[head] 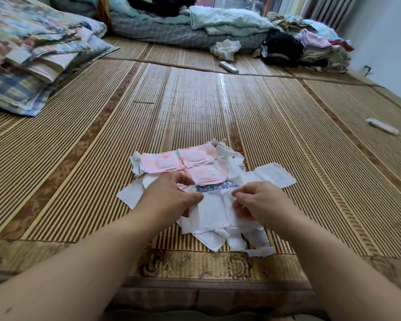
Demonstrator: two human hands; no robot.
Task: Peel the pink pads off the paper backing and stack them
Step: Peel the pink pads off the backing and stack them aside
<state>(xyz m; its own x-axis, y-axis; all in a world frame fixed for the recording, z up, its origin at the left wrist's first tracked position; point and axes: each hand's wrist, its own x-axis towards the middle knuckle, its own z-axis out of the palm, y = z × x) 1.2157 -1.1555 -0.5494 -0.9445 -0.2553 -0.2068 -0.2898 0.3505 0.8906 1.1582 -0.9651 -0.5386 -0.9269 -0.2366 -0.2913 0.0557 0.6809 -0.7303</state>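
Three pink pads [195, 157] with orange prints lie side by side and partly overlapping on a bamboo mat [79, 140], just beyond my hands. Around and under them lie several white paper backing pieces [276, 174]. A white sheet [212, 212] stretches between both hands. My left hand [169, 195] pinches its left edge with thumb and fingers. On its right edge my right hand [258, 200] pinches with curled fingers. A small blue-printed piece [215, 187] shows between the hands, partly covered. More white scraps [236, 242] lie under the sheet toward me.
Folded quilts and pillows [33, 54] are piled at the far left. Rumpled bedding and clothes [287, 42] fill the back. A white remote [228, 67] lies near them, and a white rolled wrapper [382, 126] lies on the mat at right.
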